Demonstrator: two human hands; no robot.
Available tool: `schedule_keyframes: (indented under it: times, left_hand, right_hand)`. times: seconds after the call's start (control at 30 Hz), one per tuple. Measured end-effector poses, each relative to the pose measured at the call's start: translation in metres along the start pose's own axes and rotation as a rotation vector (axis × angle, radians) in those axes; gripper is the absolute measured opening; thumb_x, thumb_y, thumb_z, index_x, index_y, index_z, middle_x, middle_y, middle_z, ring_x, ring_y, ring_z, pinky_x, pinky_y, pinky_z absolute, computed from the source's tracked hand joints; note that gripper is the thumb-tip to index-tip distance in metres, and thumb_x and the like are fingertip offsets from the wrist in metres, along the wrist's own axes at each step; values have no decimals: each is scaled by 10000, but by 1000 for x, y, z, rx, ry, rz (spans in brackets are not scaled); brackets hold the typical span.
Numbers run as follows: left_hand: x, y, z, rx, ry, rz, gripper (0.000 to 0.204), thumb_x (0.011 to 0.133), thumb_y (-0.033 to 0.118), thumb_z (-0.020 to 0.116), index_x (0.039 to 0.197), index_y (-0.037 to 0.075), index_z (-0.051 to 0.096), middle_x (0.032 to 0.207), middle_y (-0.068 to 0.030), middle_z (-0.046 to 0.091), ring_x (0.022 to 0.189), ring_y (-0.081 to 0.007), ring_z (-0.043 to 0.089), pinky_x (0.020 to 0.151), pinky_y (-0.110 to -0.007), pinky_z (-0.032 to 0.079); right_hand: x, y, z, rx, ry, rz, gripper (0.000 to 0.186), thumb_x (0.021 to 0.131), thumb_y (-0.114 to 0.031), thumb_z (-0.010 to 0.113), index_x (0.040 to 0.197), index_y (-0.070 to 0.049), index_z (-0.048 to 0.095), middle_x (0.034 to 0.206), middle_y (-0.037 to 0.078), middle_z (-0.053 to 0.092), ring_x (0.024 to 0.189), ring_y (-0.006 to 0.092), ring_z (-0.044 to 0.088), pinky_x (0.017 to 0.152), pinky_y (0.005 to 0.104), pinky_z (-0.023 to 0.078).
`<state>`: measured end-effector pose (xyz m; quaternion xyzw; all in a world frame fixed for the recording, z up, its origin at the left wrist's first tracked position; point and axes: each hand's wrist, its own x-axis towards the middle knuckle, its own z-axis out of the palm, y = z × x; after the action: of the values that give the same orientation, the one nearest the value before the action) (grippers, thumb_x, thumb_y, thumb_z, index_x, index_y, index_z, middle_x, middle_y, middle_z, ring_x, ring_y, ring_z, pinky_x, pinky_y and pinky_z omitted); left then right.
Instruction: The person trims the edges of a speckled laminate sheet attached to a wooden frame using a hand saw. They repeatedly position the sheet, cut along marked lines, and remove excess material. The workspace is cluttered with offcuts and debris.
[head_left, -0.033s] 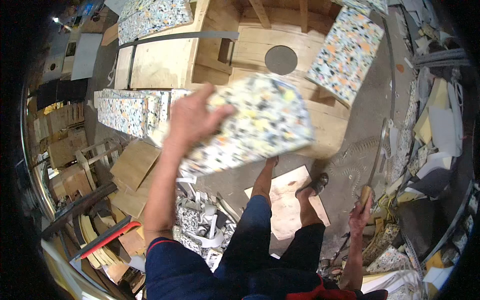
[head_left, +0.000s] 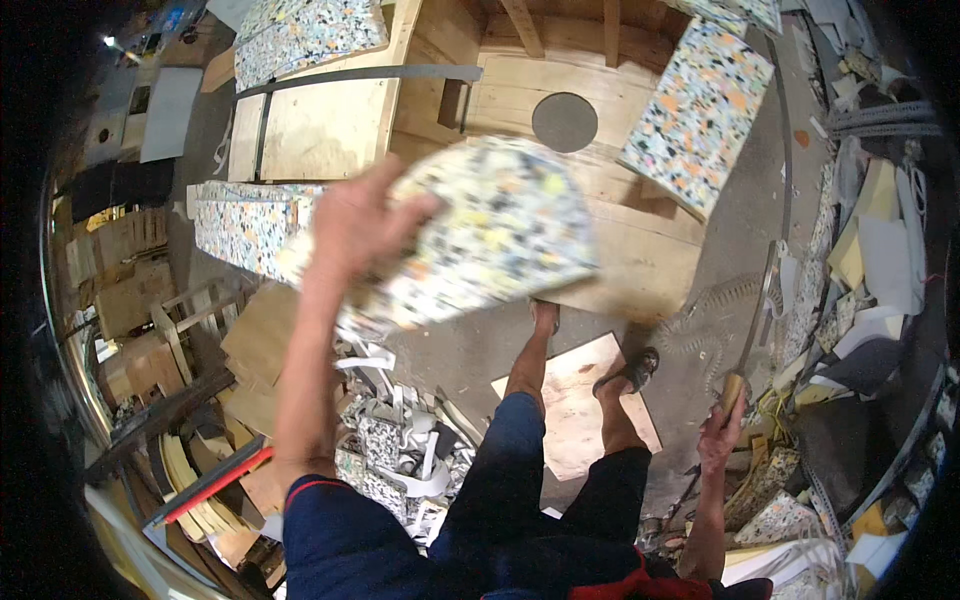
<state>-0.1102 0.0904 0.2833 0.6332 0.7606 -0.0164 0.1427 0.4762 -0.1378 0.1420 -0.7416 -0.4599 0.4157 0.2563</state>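
Note:
My left hand point(head_left: 355, 225) grips the left side of a speckled foam piece point(head_left: 510, 215), pale with black, yellow and orange flecks and a rounded far edge. The piece is held up in front of a wooden frame point(head_left: 325, 130) and is slightly blurred; the fingertips under it are hidden. Low on the right, my right hand point(head_left: 718, 440) is closed round the wooden handle of a long thin knife point(head_left: 757, 320), its blade pointing away from me. Left of my left hand lie stacked foam slabs point(head_left: 245, 225). Another speckled slab point(head_left: 700, 110) rests on the frame's right side.
A round dark hole point(head_left: 565, 122) shows in the frame's wooden panel. A plywood sheet point(head_left: 570, 390) lies under my foot. Foam offcuts point(head_left: 400, 450) are heaped left of my legs, more scraps point(head_left: 875, 240) along the right. A pale coiled hose point(head_left: 715, 310) lies near the knife.
My left hand and the foam piece have shifted left and slightly nearer, uncovering more of the wooden panel. My right hand and the knife have barely moved.

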Motion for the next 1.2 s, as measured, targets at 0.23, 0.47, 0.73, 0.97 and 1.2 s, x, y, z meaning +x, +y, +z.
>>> schedule_keyframes:
  times: [0.23,0.47,0.73,0.97,1.2]
  left_hand:
    - [225,-212,-28,381,70,469,418,935,406,688,1033,2,654,865,-181,650,839,-350,631,758,-469,484]
    - [304,-70,103,-394,139,329,517,920,306,759,1289,-28,621,1206,-177,690,1087,-266,661,947,-381,506]
    - [342,241,220,-848,-234,-127,872,863,622,673,1395,-56,540,1362,-281,597,1279,-388,578,1059,-423,467]
    - [295,275,214,-975,-98,160,549,992,447,603,1205,-55,667,916,-133,726,832,-187,651,781,-329,511]
    - [155,246,99,-599,-850,333,449,985,277,676,1358,31,632,1179,-68,711,991,-140,635,884,-308,508]
  right_hand:
    - [48,-49,93,-220,170,138,601,1000,-155,567,1558,-76,357,783,152,640,621,159,613,562,329,494]
    - [74,-96,107,-135,187,316,614,976,-151,558,1549,-48,362,658,91,611,581,173,619,571,348,516]
    - [41,-75,90,-142,233,312,614,984,-146,545,1554,-44,341,758,122,639,604,171,611,591,350,521]
    - [-1,-13,60,30,277,306,620,973,-120,552,1555,-73,343,812,113,651,571,153,584,538,317,508]
    - [-26,45,-17,239,260,321,619,992,-71,527,1567,-29,300,856,48,602,589,77,509,517,242,452]
